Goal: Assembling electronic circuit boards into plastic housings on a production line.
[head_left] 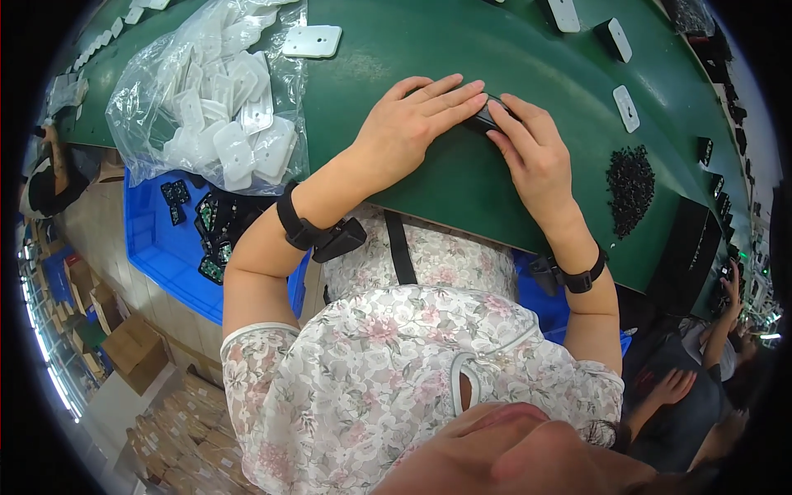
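Observation:
On the green table, my right hand (532, 153) is closed round a dark, oblong, flat casing (485, 117), its thumb and fingers along the edges. My left hand (404, 128) lies palm down with its fingers stretched out, and the fingertips touch the casing's far left end. My left thumb is hidden. Most of the casing is covered by the fingers, so its details cannot be made out. To the right of my right hand lies a heap of tiny black parts (630, 190).
A clear plastic bag (140, 124) of white plates (234, 153) lies left. One white plate (312, 41) sits behind it; another plate (625, 109) lies at the right. Below the bag, a blue bin (165, 256) holds circuit boards (213, 268). Co-workers sit at right, near a black box (683, 252).

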A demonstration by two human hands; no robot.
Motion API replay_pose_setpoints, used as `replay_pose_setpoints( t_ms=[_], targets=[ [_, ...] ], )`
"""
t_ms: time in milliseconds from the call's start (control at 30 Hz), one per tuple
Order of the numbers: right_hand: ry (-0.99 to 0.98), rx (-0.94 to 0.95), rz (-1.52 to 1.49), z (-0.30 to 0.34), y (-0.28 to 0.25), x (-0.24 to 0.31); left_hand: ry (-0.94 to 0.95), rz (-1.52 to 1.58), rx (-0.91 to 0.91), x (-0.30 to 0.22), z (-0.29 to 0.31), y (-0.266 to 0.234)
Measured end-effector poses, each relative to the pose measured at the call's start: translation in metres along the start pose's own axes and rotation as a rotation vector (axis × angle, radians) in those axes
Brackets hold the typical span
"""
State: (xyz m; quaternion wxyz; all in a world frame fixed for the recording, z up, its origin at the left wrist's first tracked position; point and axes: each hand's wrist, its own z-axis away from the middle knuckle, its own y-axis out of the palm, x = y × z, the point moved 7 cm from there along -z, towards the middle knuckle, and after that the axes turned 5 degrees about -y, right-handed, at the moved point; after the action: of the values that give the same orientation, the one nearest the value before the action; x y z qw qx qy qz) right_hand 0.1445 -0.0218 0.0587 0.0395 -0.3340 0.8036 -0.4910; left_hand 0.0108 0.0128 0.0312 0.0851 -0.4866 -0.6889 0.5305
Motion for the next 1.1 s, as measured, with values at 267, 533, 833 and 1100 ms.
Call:
replay_pose_setpoints(
  t_ms=[267,533,833,1100],
  targets=[
    [0.367,0.148,-0.45,-0.008,-0.004,-0.036,0.015,-0.115,-0.074,-0.01,-0.015,0.007],
    [0.669,-0.212,-1.178,0.018,0.0,-0.051,-0.602,0.987,0.077,0.006,-0.027,0.033],
    [0.472,-0.244,-0.478,0.003,-0.093,-0.161,-0.549,0.763,0.038,0.01,-0.02,0.012],
    [0.754,0.066,-0.325,0.052,-0.124,-0.334,-0.328,-0.268,-0.301,0.08,0.011,-0.073]
  ],
)
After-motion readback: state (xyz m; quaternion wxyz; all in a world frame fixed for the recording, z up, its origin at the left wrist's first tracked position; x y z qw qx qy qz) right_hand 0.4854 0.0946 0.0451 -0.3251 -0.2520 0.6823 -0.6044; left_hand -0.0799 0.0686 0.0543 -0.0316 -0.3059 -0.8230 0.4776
